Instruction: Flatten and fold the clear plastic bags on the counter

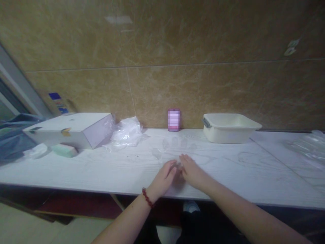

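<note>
My left hand (164, 178) and my right hand (192, 171) meet over the white table (101, 169), near its front edge. The fingertips of both pinch a thin clear plastic sheet or bag (167, 150) that lies flat on the table and stretches away from me. The plastic is almost see-through and hard to make out. A red bead bracelet sits on my left wrist.
A cream plastic basin (230, 127) stands at the back right. A small pink box (174, 119) leans at the wall. A crumpled clear bag (126, 132), a white flat box (71, 129) and a pale green block (64, 150) lie at the left. More clear plastic (304, 145) lies far right.
</note>
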A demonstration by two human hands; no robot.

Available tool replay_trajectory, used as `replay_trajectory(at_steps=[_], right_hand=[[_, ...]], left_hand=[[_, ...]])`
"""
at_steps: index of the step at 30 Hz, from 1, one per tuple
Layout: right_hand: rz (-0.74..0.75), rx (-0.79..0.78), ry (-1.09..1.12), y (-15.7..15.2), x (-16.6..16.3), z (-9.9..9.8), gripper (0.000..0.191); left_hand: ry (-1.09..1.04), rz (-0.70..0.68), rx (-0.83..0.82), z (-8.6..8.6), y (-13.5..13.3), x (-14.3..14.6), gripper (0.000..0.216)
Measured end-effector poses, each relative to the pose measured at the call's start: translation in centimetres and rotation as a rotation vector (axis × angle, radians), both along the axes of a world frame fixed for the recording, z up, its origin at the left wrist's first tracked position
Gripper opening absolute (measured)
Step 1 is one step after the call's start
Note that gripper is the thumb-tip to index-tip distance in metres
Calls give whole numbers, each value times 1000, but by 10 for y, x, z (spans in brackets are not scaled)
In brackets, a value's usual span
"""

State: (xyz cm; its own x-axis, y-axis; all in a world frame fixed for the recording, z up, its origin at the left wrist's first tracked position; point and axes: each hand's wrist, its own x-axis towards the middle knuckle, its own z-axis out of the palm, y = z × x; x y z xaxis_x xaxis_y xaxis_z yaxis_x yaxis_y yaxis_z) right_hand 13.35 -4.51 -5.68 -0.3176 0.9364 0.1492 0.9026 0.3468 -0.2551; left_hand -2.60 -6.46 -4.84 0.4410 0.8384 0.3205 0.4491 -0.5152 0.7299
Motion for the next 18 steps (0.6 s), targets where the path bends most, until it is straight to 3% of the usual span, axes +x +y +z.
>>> replay_trajectory(at_steps=[3,6,12,18], right_hand=[[14,4,-81,-16,-3,-6,52],[0,10,-120,-17,-3,-8,52],[-15,59,-121,-15,-2,-15,57],[-27,58,-104,-16,0,-16,60]], left_hand=[[168,-188,124,11,14,5,36],[375,-324,220,12,31,15,39],[713,-273,296,-6,74,3,51],[845,-216,239,1,116,-27,59]])
